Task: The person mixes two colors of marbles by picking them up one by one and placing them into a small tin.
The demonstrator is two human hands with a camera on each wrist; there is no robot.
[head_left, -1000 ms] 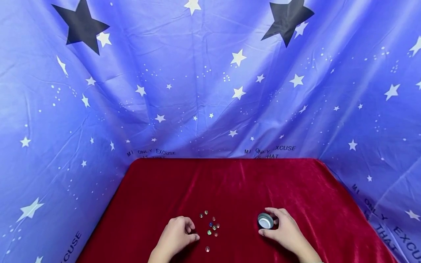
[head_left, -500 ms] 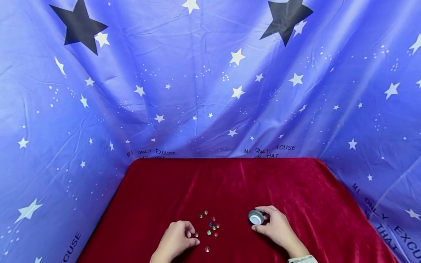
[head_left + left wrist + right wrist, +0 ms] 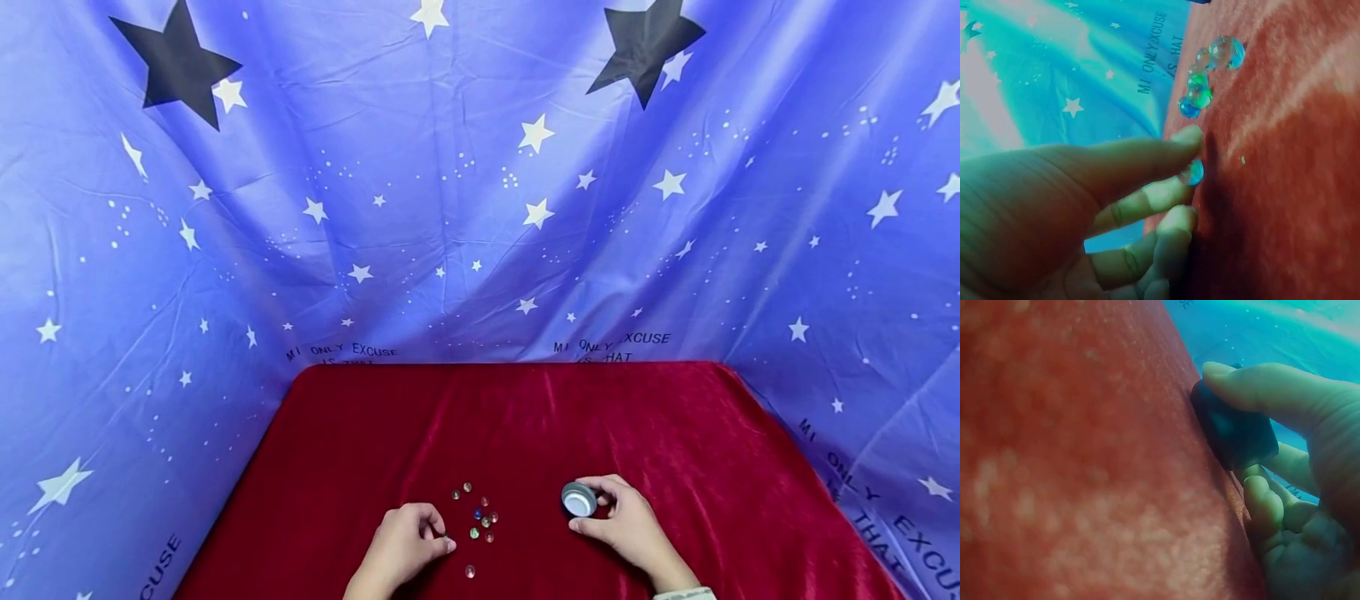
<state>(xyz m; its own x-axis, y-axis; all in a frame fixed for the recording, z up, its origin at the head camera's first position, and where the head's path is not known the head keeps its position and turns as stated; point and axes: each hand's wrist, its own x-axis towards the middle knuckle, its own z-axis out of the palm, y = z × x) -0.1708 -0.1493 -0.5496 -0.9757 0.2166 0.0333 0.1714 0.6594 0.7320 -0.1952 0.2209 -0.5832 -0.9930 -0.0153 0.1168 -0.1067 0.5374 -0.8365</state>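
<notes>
In the head view my left hand (image 3: 442,542) lies on the red cloth (image 3: 525,417) just left of several small glass marbles (image 3: 477,515). The left wrist view shows its thumb and forefinger pinching one bluish marble (image 3: 1192,172) against the cloth, with the other marbles (image 3: 1207,75) beyond the fingertips. My right hand (image 3: 592,510) grips a small round metal cup (image 3: 579,500) to the right of the marbles, its opening tipped towards me. In the right wrist view the cup (image 3: 1235,428) looks dark, with my thumb over it and its edge against the cloth.
One marble (image 3: 469,572) lies apart near the front edge of the table. A blue star-printed curtain (image 3: 480,208) hangs close behind and on both sides. The far half of the red cloth holds nothing.
My right hand has carried the metal cup a little to the left, nearer the marbles. My left hand's fingers have closed on a marble at its fingertips.
</notes>
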